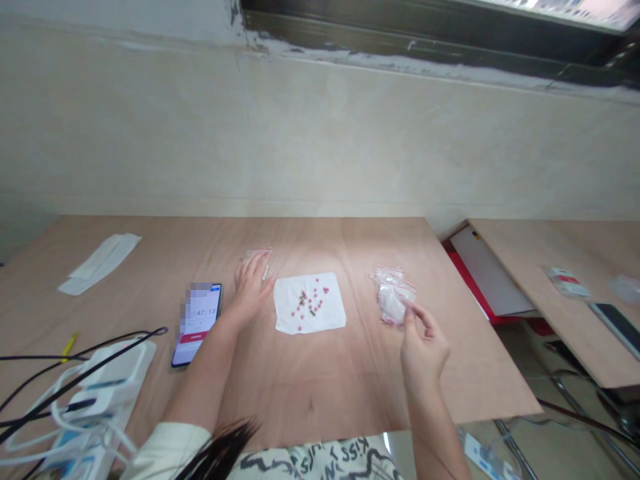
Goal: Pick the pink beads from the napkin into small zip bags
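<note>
My left hand (253, 283) rests palm down with its fingers stretched over a small clear plastic bag (265, 253), covering much of it. Right of it lies a white cloth or tissue (287, 293) with several small pink beads (317, 305) and a few greenish pieces scattered on top. A pile of small clear zip bags (393, 290) with reddish edges sits farther right. At the pile's lower right corner, my right hand (425, 343) has thumb and forefinger pinched on a bag; whether that bag is lifted off the pile I cannot tell.
A phone (200, 327) showing a timer lies left of my left forearm. White power strips (117, 373) with tangled cables fill the lower left, near a yellow strip (70, 345). White paper strips (103, 261) lie at the far left. A second table (560, 243) stands right, across a gap.
</note>
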Demonstrator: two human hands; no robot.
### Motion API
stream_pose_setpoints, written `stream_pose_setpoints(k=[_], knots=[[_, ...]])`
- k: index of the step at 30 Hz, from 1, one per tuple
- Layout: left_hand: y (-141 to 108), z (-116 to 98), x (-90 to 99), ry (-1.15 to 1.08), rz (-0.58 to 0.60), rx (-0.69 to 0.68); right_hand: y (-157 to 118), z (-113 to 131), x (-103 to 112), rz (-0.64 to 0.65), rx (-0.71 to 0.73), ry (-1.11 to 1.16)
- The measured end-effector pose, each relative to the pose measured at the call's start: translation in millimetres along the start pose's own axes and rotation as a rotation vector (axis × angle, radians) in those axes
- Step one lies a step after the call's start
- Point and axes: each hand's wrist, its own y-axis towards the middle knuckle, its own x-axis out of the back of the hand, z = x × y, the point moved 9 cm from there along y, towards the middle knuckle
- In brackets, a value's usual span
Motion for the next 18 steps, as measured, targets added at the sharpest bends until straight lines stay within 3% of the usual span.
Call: stream_pose_setpoints(k=[4,7,10,13,15,18], knots=[[-33.0,-78.3,-7.3,-0.42,0.324,-0.319,-44.1,31.3,-71.6,0.569,-0.128,0.358],[-49.5,-101.2,-4.3,-0.542,0.4,-0.357,-73.8,36.7,-109.0,0.812,-0.187,0.5],[-51.6,-89.5,-4.6,-0.569,0.416,-0.253,-79.7,35.2,-117.5,0.816,-0.136,0.424],[-51.9,-72.0,-7.5,-0.578,0.445,-0.135,-69.3,46.6,-94.7,0.548,0.055,0.212],[-53.6,-67.5,-8.7,-0.599,0.455,-0.092,-72.1,60.5,-83.9,0.452,0.164,0.108],[-58.7,-69.6,-12.4,-0.637,0.483,-0.06,-91.2,75.3,-96.8,0.623,0.247,0.09]])
